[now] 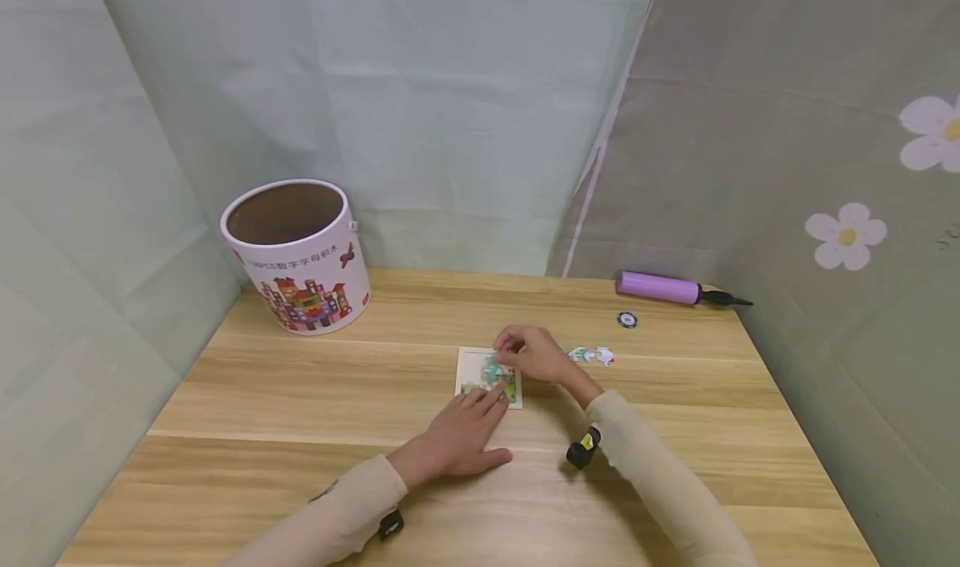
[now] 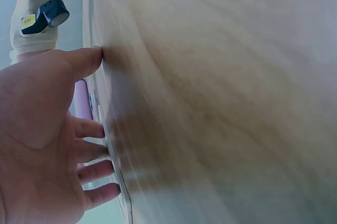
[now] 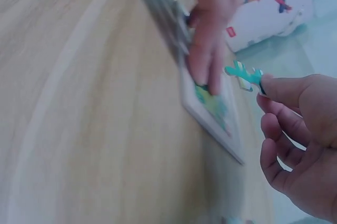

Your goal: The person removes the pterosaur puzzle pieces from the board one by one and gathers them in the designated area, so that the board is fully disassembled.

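A small white puzzle board (image 1: 471, 367) lies on the wooden table, with joined coloured pieces along its lower part. My left hand (image 1: 463, 435) rests with fingers fairly straight on the board's near edge and pieces, its thumb spread onto the table. Above the board, my right hand (image 1: 536, 356) pinches a green jigsaw piece (image 3: 246, 75) between thumb and index finger. In the right wrist view the piece is held apart from the board, and the other fingers curl loosely. Several loose jigsaw pieces (image 1: 603, 356) lie to the right of the board, partly behind the right wrist.
A white printed bucket (image 1: 341, 275) stands at the back left. Towards the back right lie a purple hand pump (image 1: 660, 288) and a dark round chip (image 1: 627, 320). Cloth walls (image 1: 465, 117) border the table's back and sides.
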Demonstrator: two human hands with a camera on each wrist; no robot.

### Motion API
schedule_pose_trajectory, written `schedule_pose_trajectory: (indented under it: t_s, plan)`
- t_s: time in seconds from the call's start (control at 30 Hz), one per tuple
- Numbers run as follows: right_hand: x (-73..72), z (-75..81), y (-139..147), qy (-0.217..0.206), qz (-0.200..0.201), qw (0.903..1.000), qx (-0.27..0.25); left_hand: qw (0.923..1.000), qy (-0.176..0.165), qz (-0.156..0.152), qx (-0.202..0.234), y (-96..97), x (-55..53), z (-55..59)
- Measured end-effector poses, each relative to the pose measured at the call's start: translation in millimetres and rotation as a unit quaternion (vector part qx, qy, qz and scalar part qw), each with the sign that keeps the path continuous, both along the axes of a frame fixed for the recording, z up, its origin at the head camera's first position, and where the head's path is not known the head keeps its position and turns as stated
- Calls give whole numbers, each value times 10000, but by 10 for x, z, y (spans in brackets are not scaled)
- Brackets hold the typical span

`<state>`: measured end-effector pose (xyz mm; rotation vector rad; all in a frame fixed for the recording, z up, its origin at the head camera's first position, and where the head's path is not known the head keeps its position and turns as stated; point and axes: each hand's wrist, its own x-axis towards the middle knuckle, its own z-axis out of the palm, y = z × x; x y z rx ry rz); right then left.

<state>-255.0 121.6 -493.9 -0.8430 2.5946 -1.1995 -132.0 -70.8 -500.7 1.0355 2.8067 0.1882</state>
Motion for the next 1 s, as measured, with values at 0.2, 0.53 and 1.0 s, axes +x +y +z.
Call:
schedule_pose_trajectory:
  t_s: [0.2, 0.53, 1.0]
  plan:
    - [21, 106, 234, 234, -160, 9995, -106, 9998, 140, -138, 84, -42, 23, -15]
    - [109, 153, 674, 358, -512, 9980, -29, 9989, 331, -271, 202, -55, 43, -26]
    - [196, 72, 1174, 313, -1016, 9943, 74, 9995, 222, -195, 130, -59, 57, -37]
